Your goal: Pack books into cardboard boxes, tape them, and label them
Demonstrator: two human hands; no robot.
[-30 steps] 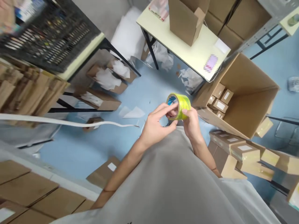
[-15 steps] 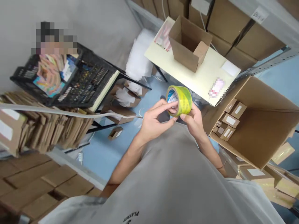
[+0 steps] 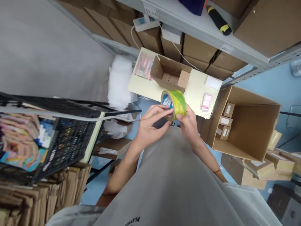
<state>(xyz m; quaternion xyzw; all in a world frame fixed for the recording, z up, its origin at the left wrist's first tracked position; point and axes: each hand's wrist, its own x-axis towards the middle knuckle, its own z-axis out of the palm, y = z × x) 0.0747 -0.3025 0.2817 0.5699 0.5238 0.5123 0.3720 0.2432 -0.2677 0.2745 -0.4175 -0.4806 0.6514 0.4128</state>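
Both arms are bent and reach out in front of the chest. The left hand (image 3: 150, 125) and right hand (image 3: 188, 124) are close together, fingers (image 3: 162, 110) curled.

open floor (image 3: 279, 84) beyond carton (image 3: 255, 125)

Grey T-shirt, black chest lettering, bare forearms.

**One camera on the head**

The only camera sits on the person's head. It looks forward and steeply down, close over the hands (image 3: 169, 125), with the table (image 3: 195, 91) and floor (image 3: 277, 84) farther below.
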